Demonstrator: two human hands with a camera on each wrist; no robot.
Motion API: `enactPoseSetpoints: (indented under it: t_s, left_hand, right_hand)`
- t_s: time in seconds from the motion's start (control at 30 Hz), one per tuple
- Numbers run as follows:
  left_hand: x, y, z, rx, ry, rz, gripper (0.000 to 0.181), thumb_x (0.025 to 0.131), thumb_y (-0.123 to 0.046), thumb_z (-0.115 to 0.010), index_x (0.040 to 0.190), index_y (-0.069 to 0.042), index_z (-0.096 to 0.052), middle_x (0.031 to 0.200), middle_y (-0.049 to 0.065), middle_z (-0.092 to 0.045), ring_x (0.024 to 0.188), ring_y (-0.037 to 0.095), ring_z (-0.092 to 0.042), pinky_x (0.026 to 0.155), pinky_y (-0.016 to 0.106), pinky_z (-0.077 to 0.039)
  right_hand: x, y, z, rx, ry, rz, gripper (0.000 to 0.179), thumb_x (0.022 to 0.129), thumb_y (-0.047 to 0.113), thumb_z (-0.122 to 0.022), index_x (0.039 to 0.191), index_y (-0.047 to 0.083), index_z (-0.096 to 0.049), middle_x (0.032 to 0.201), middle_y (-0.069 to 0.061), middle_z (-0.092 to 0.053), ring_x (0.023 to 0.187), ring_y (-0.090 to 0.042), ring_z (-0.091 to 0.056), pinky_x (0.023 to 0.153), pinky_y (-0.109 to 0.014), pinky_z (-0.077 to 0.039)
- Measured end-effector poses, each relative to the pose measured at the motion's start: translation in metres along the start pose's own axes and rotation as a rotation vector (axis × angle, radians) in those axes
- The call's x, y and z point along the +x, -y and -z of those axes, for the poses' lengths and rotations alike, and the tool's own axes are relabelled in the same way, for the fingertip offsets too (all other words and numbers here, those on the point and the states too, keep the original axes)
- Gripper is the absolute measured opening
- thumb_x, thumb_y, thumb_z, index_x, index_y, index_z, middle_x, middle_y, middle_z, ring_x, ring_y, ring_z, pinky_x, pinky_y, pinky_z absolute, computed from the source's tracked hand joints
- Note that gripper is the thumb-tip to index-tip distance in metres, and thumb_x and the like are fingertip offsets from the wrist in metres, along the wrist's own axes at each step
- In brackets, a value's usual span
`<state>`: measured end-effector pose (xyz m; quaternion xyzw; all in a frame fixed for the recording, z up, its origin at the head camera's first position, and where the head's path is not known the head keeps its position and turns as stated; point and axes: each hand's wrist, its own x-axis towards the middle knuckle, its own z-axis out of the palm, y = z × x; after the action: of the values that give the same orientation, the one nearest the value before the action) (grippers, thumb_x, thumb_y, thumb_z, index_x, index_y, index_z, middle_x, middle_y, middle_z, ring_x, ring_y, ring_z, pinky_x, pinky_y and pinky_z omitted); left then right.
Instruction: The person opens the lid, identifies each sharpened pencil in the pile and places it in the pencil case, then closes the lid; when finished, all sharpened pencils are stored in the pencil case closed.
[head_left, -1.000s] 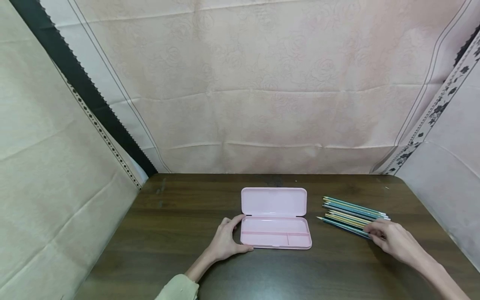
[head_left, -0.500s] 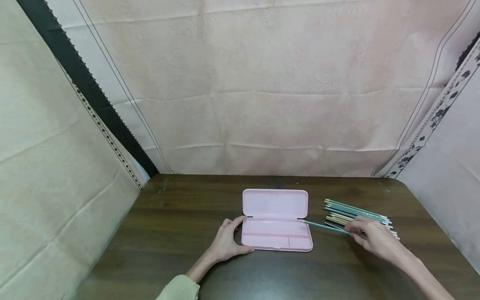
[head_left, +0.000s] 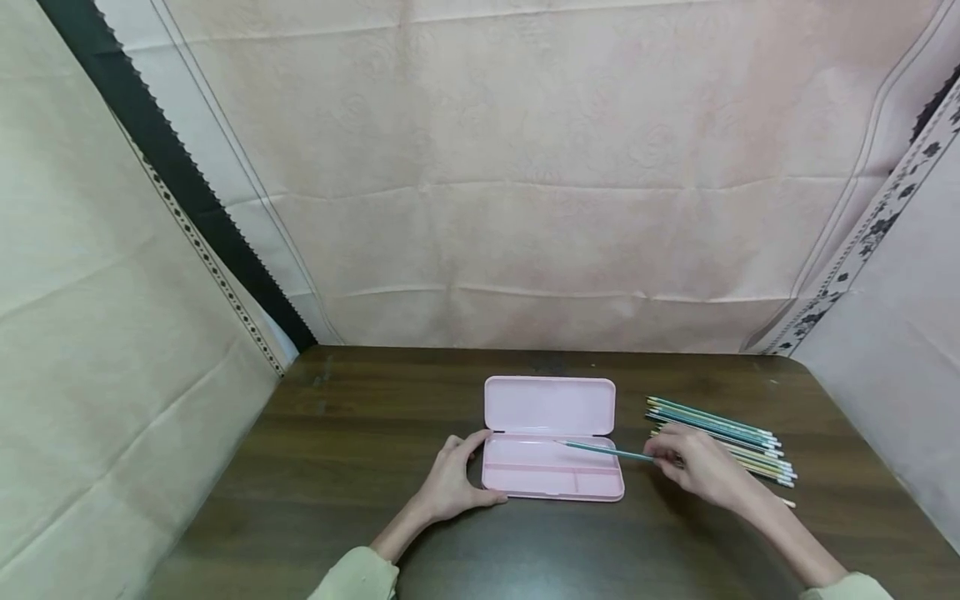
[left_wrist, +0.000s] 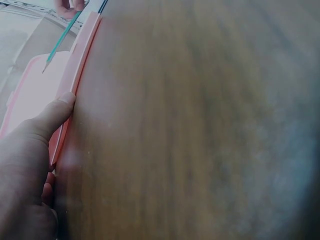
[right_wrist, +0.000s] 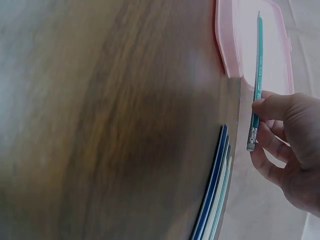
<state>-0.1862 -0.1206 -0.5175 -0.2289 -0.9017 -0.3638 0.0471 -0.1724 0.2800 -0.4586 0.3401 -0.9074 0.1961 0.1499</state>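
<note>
A pink pencil case (head_left: pixel 517 482) lies on the table with its lid (head_left: pixel 550 405) folded back; a long compartment is at the back and two smaller ones at the front. My left hand (head_left: pixel 448 482) grips its left end, thumb at the front edge and index finger near the hinge. In the left wrist view, the thumb (left_wrist: pixel 60 111) presses the case's side. My right hand (head_left: pixel 693 462) pinches a teal pencil (head_left: pixel 600 448) near its end between thumb and fingers. The pencil's sharpened tip points left, over the back compartment. In the right wrist view, the teal pencil (right_wrist: pixel 259 60) shows printed lettering.
Several pencils (head_left: pixel 720 422), teal, yellow and dark, lie side by side right of the case, partly hidden by my right hand. The brown wooden table (head_left: pixel 360 433) ends at a pale cloth backdrop (head_left: pixel 525 208), with cloth on both sides.
My right hand has picked a teal pencil from the pile and carried it left, so its tip is now over the case. My left hand has stayed on the case.
</note>
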Motion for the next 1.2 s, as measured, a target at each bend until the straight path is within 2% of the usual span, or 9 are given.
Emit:
enactPoseSetpoints:
  t_s: [0.23,0.5,0.87,1.2]
  left_hand:
    - [0.0,0.001,-0.003,0.005,-0.004,-0.009,0.092,0.063,-0.041,-0.094,0.141,-0.014,-0.054,0.099,0.001,-0.051,0.093,0.017,-0.047,0.075,0.035,-0.044]
    - [0.001,-0.001,-0.001,0.008,0.003,-0.009,0.092,0.064,-0.042,-0.094,0.141,-0.013,-0.054,0.1,0.003,-0.051,0.093,0.018,-0.047,0.074,0.034,-0.044]
    - [0.001,0.0,-0.001,0.01,-0.001,0.002,0.092,0.063,-0.043,-0.094,0.141,-0.014,-0.054,0.1,0.001,-0.05,0.093,0.018,-0.047,0.075,0.034,-0.043]
    - [0.0,-0.001,0.001,0.016,-0.004,0.002,0.092,0.063,-0.041,-0.094,0.141,-0.015,-0.054,0.1,0.001,-0.05,0.093,0.017,-0.047,0.075,0.034,-0.043]
  right_hand:
    - [0.009,0.01,-0.007,0.031,0.067,-0.076,0.025,0.076,-0.004,-0.082,0.09,0.016,-0.074,0.081,0.012,-0.059,0.07,-0.002,-0.051,0.058,-0.026,-0.047]
    - [0.023,0.016,-0.017,0.033,0.06,-0.024,0.025,0.076,-0.005,-0.082,0.092,0.014,-0.076,0.085,0.01,-0.062,0.071,-0.003,-0.054,0.06,-0.026,-0.049]
    - [0.039,0.026,-0.029,0.075,0.132,-0.047,0.021,0.079,0.0,-0.081,0.096,0.011,-0.077,0.092,0.003,-0.066,0.074,-0.006,-0.055,0.063,-0.027,-0.05]
    - [0.05,0.035,-0.039,0.093,0.16,-0.04,0.02,0.081,0.001,-0.08,0.095,0.013,-0.076,0.087,0.009,-0.06,0.074,-0.007,-0.053,0.066,-0.028,-0.05]
